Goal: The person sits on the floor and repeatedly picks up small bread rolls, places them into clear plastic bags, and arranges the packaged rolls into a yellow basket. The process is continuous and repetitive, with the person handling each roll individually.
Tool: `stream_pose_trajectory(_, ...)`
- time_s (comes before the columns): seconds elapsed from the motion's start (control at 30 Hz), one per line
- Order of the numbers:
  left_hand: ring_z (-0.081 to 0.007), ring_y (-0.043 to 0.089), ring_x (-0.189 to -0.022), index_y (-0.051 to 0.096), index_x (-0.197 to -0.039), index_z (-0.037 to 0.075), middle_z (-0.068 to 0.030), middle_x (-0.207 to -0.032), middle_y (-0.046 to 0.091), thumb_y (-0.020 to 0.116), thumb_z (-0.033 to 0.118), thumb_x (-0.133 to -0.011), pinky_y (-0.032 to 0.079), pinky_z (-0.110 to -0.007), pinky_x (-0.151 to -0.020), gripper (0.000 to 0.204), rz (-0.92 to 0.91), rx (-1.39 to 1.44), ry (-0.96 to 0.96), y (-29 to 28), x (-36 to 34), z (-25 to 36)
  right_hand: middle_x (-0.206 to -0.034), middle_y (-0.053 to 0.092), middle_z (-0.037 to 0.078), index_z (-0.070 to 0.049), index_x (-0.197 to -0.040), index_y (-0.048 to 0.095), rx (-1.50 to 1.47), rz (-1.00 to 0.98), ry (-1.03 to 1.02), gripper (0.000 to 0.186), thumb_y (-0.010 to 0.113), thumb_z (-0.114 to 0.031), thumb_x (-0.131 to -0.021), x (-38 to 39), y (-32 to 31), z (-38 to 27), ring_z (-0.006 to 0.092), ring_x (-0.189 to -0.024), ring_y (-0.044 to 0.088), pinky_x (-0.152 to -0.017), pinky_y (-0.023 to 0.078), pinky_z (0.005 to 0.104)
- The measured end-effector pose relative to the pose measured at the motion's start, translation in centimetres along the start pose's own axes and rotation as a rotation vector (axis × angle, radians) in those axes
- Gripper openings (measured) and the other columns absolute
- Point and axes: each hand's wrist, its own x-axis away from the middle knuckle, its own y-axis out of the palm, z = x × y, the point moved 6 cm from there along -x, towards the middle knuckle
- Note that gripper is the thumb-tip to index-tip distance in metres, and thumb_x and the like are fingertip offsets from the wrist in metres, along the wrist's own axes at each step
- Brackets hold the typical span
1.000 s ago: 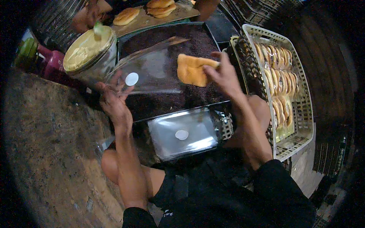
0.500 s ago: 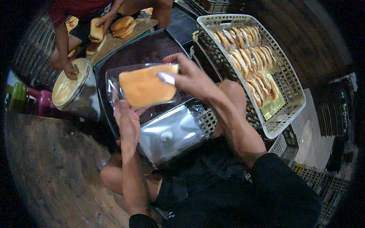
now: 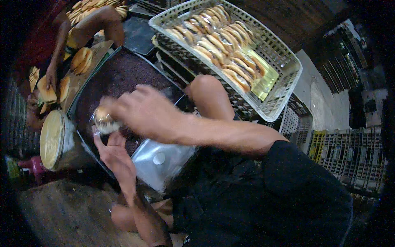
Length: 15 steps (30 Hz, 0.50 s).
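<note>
A bread bun (image 3: 103,114) in a clear plastic bag is between my two hands, seen end-on and partly covered. From below, my left hand (image 3: 116,154) supports it with the fingers closed round the bag. My right hand (image 3: 142,111) is over its right side, fingers bent down onto it and smeared by motion. Beneath lies a wide tray of dark brown crumbs or sprinkles (image 3: 119,72). A stack of flat clear plastic bags (image 3: 168,162) with a white round spot rests at the tray's near edge.
A white plastic crate (image 3: 290,88) with rows of bagged filled buns (image 3: 218,43) stands at the right. At the left are a tub of pale cream (image 3: 51,138) and a co-worker's hand (image 3: 51,76) at buns on a board (image 3: 98,53). Stacked crates (image 3: 349,156) stand far right.
The bagged bun has turned from flat to end-on between my hands. My right hand has swung left and down over it. The view has shifted right, and the co-worker's hand has left the cream tub.
</note>
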Motion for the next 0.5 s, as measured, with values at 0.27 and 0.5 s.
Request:
stream_pose_trajectory(0.27,-0.0316,0.068,-0.066,0.072,-0.076,-0.001,-0.0172,-0.069,0.069,0.064,0.070,-0.078,0.052,-0.041,-0.064,0.072,-0.879,-1.561,-0.734,2.7,5.1,-12.6,-0.114,0.062,0.016,-0.009,-0.126,0.056,0.564,0.392,0.601,0.050,0.070,-0.009,-0.078,15.1,-19.9,26.8,0.0367,-0.108,0.060,-0.095,0.048,0.0425)
stream_pose_trajectory(0.5,-0.0185,0.068,-0.058,0.067,-0.083,-0.007,-0.0123,-0.066,0.067,0.062,0.037,-0.095,0.052,-0.032,-0.052,0.045,-0.771,-1.027,-0.799,3.8,6.2,-10.5,-0.136,0.055,0.017,-0.002,-0.135,0.049,0.027,-0.006,0.542,0.057,0.065,-0.034,-0.091,13.3,-15.7,31.5,0.0236,-0.121,0.055,-0.102,0.043,0.0412)
